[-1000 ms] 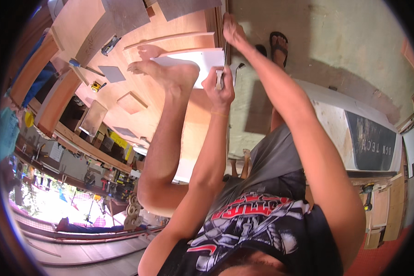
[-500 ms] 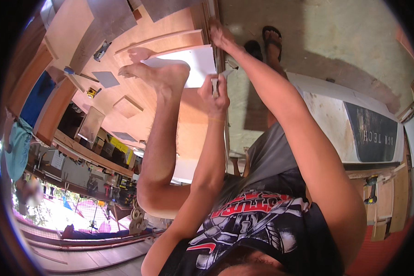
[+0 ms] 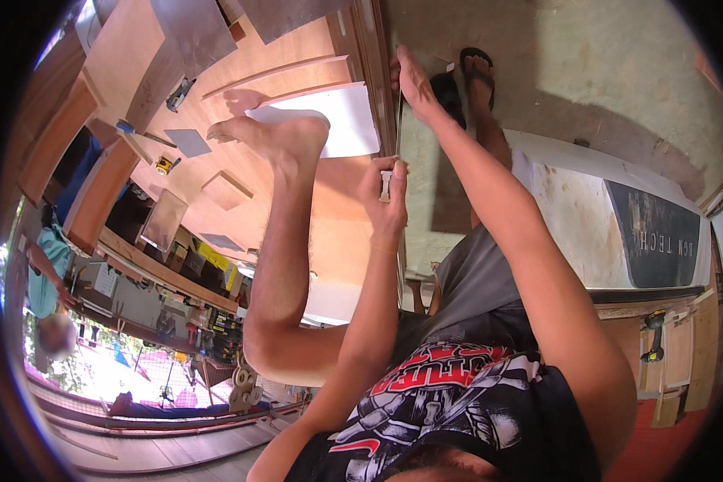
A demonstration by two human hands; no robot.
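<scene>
Fingers of the left hand point(image 3: 389, 209) closed round a small metal tool point(image 3: 385, 189). Over the last second that hand has drawn back bodyward; white sheet point(image 3: 353, 116) now lies just ahead of its knuckles, apart, so tool probably clear of it. Right hand point(image 3: 418, 87) has shifted outward; brown wooden edge point(image 3: 384, 96) left of its fingers. Cannot tell whether those grip anything.
</scene>
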